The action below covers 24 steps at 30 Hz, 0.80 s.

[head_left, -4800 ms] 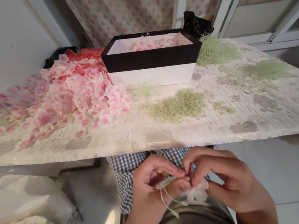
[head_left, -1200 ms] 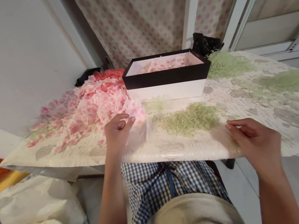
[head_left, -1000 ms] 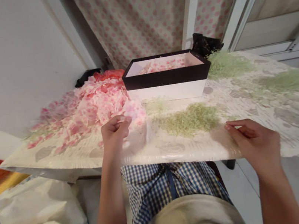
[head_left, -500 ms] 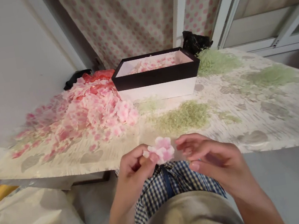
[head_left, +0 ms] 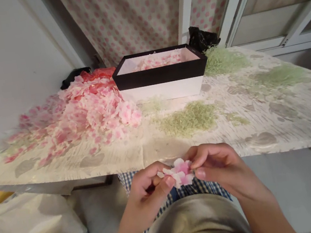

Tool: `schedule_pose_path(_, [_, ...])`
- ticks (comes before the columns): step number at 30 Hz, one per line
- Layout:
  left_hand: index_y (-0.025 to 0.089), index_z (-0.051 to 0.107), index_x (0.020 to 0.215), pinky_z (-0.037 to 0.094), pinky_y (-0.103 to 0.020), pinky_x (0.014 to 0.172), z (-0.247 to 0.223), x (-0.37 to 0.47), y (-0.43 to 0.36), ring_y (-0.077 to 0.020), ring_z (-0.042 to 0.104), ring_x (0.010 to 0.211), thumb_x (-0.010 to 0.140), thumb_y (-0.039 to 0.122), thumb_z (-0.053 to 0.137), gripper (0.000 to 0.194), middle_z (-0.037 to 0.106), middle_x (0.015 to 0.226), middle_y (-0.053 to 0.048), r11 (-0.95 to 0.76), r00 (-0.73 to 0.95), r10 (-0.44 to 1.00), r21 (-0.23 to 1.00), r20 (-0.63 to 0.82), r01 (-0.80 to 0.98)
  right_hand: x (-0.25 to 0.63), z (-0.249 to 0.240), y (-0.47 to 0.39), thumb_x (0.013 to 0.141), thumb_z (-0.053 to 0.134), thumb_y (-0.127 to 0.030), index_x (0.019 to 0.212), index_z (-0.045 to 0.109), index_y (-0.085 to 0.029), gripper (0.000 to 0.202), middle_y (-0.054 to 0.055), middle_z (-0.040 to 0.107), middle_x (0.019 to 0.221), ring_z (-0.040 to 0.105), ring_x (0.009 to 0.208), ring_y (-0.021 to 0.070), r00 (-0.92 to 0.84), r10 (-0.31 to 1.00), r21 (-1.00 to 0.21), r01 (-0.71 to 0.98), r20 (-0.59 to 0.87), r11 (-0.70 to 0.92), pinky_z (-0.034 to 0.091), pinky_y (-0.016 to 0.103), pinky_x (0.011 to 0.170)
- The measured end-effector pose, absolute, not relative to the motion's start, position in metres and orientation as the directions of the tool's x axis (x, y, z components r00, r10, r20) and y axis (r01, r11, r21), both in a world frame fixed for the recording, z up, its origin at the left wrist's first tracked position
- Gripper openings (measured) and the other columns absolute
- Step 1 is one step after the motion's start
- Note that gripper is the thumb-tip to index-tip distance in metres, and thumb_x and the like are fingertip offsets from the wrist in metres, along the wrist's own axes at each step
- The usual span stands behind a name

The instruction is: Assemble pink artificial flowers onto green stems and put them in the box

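My left hand (head_left: 153,189) is closed in a pinch on pink and white artificial flower petals (head_left: 180,172), just in front of the table's near edge. Thumb and forefinger grip the left side of the layered petals. My right hand (head_left: 220,167) meets their right side, its thumb and forefinger drawn together in a pinch. Whatever sits between those right fingertips is too small to make out. Beyond my hands lies a low pile of small green pieces (head_left: 192,118). To the left spreads a large heap of similar pink petals (head_left: 93,114).
A black-rimmed white box (head_left: 163,90) with pink petals inside stands at the back of the covered table (head_left: 120,156). Wispy green bundles (head_left: 280,75) lie to the right. A black plastic bag (head_left: 204,39) is behind the box; a pale sack (head_left: 29,229) sits low at left.
My right hand has moved left to the flower petals and its fingers have closed into a pinch. My left hand and the petals have shifted slightly right and toward me.
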State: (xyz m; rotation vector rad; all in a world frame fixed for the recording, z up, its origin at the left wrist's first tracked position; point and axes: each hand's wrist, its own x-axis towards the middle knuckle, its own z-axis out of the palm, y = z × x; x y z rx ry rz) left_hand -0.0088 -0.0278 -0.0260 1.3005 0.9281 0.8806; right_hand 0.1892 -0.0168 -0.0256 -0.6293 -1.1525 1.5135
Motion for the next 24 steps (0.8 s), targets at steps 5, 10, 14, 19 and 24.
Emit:
schedule_pose_path(5, [0.020,0.060,0.078,0.013,-0.025,0.046,-0.029,-0.007,-0.032,-0.0092,0.019,0.050,0.088,0.047,0.062,0.029,0.026,0.055,0.007,0.091,0.364,0.928,0.996,-0.079,-0.016,0.196,-0.026,-0.016,0.074,0.079,-0.020,0.077,0.076,-0.026,0.008,0.001,0.075,0.087,0.070,0.082,0.0147,-0.359,0.918,-0.895,-0.445,0.171,-0.007,0.057,0.027,0.073])
schedule_pose_path(10, [0.020,0.059,0.077,0.013,-0.024,0.044,-0.027,-0.007,-0.030,-0.0091,0.017,0.049,0.089,0.046,0.060,0.029,0.025,0.053,0.008,0.078,0.397,0.913,0.995,-0.096,0.060,0.192,-0.027,-0.018,0.076,0.077,-0.015,0.077,0.076,-0.025,0.010,-0.001,0.073,0.082,0.068,0.075,0.0104,-0.354,0.920,-0.912,-0.410,0.168,0.009,0.055,0.021,0.067])
schedule_pose_path(14, [0.020,0.059,0.075,0.014,-0.024,0.044,-0.026,-0.004,-0.027,-0.0084,0.019,0.047,0.089,0.043,0.060,0.028,0.028,0.052,0.008,0.054,0.319,0.945,0.995,-0.078,0.084,0.190,-0.031,-0.019,0.076,0.077,-0.016,0.077,0.075,-0.025,0.010,0.000,0.073,0.082,0.069,0.077,0.0128,-0.178,0.967,-0.947,-0.295,0.184,0.126,0.056,0.024,0.069])
schedule_pose_path(19, [0.020,0.057,0.071,0.017,-0.022,0.041,-0.030,-0.006,-0.028,-0.0082,0.022,0.045,0.086,0.046,0.062,0.031,0.025,0.051,0.008,0.077,0.165,0.982,0.994,-0.090,0.081,0.185,-0.033,-0.014,0.078,0.075,-0.014,0.080,0.075,-0.027,0.014,-0.002,0.074,0.086,0.070,0.082,0.0127,0.104,0.960,-0.952,-0.140,0.260,0.273,0.057,0.023,0.074])
schedule_pose_path(24, [0.019,0.056,0.068,0.016,-0.022,0.039,-0.016,-0.022,0.004,-0.0075,0.021,0.042,0.083,0.041,0.063,0.027,0.024,0.050,0.008,-0.029,-0.214,0.974,0.981,0.070,0.192,0.168,-0.030,0.012,0.079,0.073,-0.014,0.078,0.073,-0.024,0.011,-0.001,0.074,0.086,0.071,0.085,0.0145,0.160,0.903,-0.915,0.003,0.398,0.403,0.059,0.025,0.077])
